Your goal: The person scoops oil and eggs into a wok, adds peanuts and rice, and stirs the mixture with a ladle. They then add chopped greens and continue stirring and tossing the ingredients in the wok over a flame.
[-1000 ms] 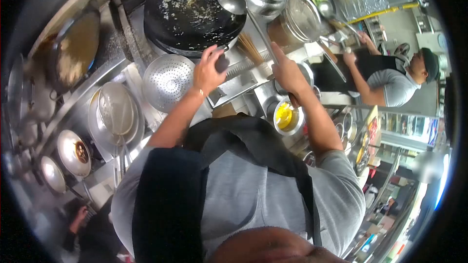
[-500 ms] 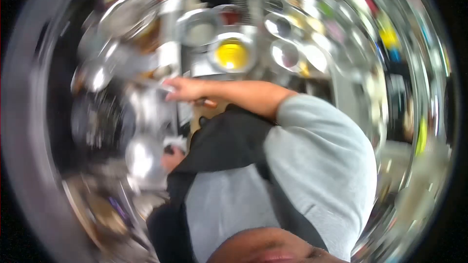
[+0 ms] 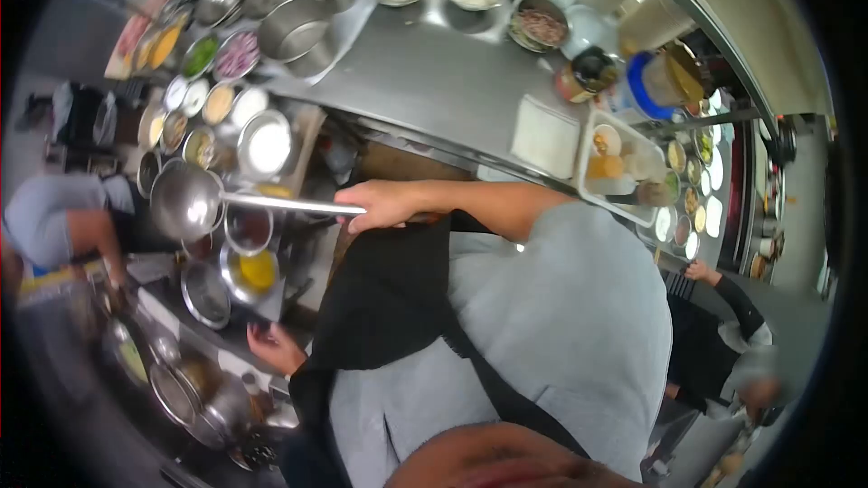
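My right hand [image 3: 384,203] is closed around the long handle of a steel ladle [image 3: 185,203]. The arm reaches across my black apron to the left. The ladle's bowl hangs over a cluster of small steel seasoning bowls, beside a bowl of white powder [image 3: 267,145] and above a bowl of yellow sauce [image 3: 256,269]. My left hand [image 3: 276,348] is low by my side with fingers apart, holding nothing, near steel pots at the counter edge.
A steel counter [image 3: 443,81] carries mixing bowls [image 3: 294,27], plates of ingredients, a white tray [image 3: 624,167], a folded white cloth [image 3: 545,136] and a blue-lidded jar [image 3: 651,86]. One person in grey [image 3: 54,217] works at left; another in black [image 3: 723,325] stands at right.
I have turned away from the black wok and stove toward the seasoning bowls and prep counter. My left hand has let go of the wok handle; my right hand still holds the ladle.
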